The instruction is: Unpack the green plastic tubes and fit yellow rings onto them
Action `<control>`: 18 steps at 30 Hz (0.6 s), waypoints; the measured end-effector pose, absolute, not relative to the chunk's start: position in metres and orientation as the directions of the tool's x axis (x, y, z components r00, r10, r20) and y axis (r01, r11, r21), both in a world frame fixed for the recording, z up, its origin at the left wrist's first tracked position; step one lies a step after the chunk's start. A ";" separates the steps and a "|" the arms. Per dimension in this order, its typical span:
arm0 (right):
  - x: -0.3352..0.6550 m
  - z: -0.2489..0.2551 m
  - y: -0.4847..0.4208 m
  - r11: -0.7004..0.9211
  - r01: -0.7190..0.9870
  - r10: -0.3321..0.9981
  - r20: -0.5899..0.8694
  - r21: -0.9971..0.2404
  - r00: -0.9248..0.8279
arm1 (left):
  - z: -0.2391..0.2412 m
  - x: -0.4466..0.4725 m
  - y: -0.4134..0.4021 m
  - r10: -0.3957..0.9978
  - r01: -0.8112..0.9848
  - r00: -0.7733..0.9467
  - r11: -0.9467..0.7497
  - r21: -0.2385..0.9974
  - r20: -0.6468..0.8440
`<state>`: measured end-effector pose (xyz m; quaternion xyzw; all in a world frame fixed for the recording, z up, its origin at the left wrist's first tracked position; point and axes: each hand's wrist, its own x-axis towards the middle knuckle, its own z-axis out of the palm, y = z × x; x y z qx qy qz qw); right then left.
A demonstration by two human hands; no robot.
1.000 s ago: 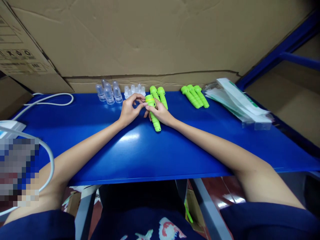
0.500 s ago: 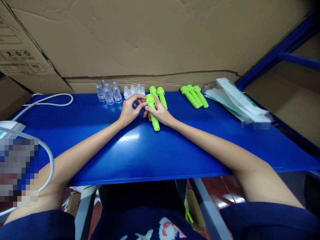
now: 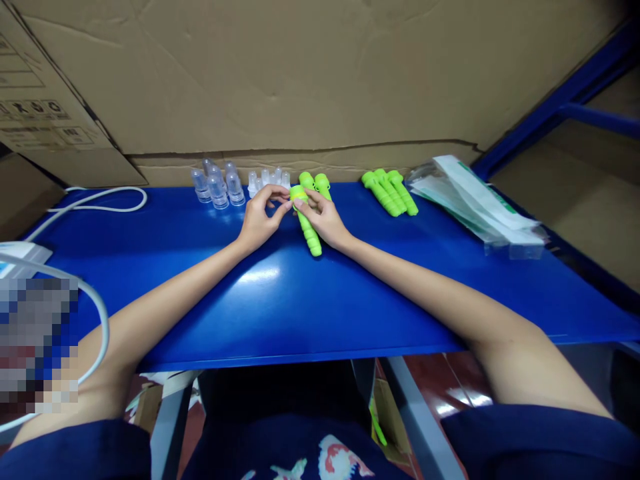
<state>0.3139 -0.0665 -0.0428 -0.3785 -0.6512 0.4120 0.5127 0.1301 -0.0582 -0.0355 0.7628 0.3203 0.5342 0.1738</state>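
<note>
- Fingers of my left hand [image 3: 257,220] were pinched shut on the head end of the green ribbed piece [image 3: 310,235].
- My right hand [image 3: 326,223] gripped the same piece along its body, just behind the head. The tail pointed back toward me, low over the blue table [image 3: 350,293]; I could not tell whether it touched.
- Done well, I judged, this step wanted the body held steady in the right hand while the left worked squarely at the head, without tilt.
- Two spare green pieces [image 3: 323,181] lay just behind my hands, and three more [image 3: 390,192] lay well to the right, near the plastic bags [image 3: 475,200].
- Clear caps [image 3: 217,183] stood clustered at the back left.
</note>
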 end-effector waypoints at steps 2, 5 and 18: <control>0.316 -0.046 -0.065 0.350 0.077 0.922 0.328 -0.934 -0.207 | -0.036 0.130 -0.058 0.677 0.282 0.229 -0.734 0.618 0.700; 0.317 -0.045 -0.066 0.336 0.082 0.915 0.304 -0.938 -0.266 | -0.036 0.130 -0.058 0.670 0.270 0.237 -0.741 0.615 0.703; 0.317 -0.040 -0.071 0.331 0.050 0.887 0.293 -0.942 -0.356 | -0.035 0.128 -0.058 0.656 0.270 0.185 -0.750 0.604 0.732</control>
